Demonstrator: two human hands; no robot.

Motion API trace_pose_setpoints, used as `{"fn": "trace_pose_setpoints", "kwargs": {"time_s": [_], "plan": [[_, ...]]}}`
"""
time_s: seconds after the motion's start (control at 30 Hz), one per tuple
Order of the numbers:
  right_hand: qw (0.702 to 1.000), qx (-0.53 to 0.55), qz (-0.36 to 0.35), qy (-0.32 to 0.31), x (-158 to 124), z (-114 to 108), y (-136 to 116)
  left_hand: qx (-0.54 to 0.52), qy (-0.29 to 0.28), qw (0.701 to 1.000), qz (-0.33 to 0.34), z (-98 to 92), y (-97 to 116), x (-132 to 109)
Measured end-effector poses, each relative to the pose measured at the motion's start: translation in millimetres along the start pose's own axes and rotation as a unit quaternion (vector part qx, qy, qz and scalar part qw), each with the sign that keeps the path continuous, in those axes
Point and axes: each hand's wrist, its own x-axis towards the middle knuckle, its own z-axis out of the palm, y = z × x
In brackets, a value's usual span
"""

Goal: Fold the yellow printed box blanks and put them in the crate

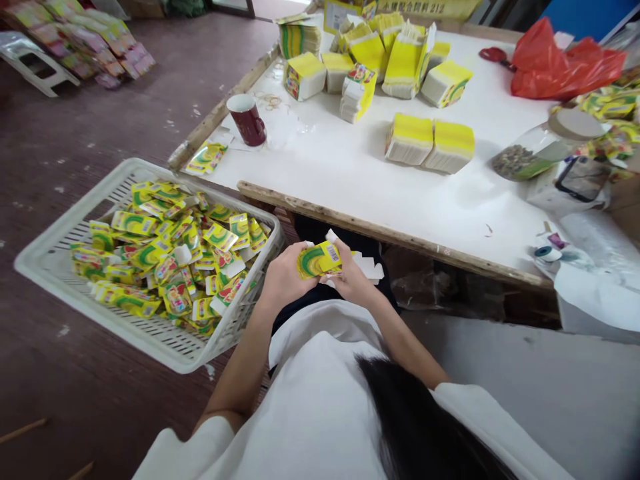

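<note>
A small yellow-green carton (316, 261) with a barcode is between my two hands, above my lap. My left hand (286, 279) is closed around its left end. At the other end, the fingers of my right hand (353, 277) grip it beside a white flap that sticks up. Several unfolded white cartons (371, 268) lie in my lap, partly behind my right hand. To my left stands a white plastic basket (150, 353) filled with a loose heap of similar yellow cartons (170, 250).
The white table (325, 167) has a wooden edge in front of me. On it are a maroon mug (249, 121), stacked flat cartons (430, 143), more stacks (370, 50), a red plastic bag (560, 63) and a lidded jar (543, 147). A white stool (43, 73) stands far left.
</note>
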Motion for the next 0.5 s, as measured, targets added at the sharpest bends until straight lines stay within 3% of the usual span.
{"fn": "trace_pose_setpoints", "kwargs": {"time_s": [0.07,0.1,0.17,0.2,0.27,0.33,0.4,0.5], "plan": [[0.999,0.017,0.014,0.025,-2,-11,5,-0.136,0.075,0.987,-0.035,-4.5,-14,-1],[0.998,-0.016,0.028,0.045,-2,-19,7,-0.218,0.133,0.965,-0.056,-7.2,-22,-2],[0.979,-0.172,0.077,0.08,-3,-34,10,-0.366,0.231,0.895,-0.108,-9.6,-39,-4],[0.956,-0.261,0.105,0.079,-3,-39,11,-0.419,0.246,0.862,-0.144,-7.7,-46,-6],[0.904,-0.396,0.158,0.046,-5,-40,12,-0.462,0.213,0.829,-0.231,3.0,-54,-11],[0.865,-0.462,0.195,0.013,-8,-32,12,-0.449,0.16,0.832,-0.283,19.2,-54,-18],[0.844,-0.49,0.217,0.005,-11,-22,13,-0.425,0.127,0.849,-0.289,34.1,-50,-22],[0.836,-0.502,0.223,0.019,-14,-15,16,-0.399,0.11,0.864,-0.286,44.8,-46,-23]]}}
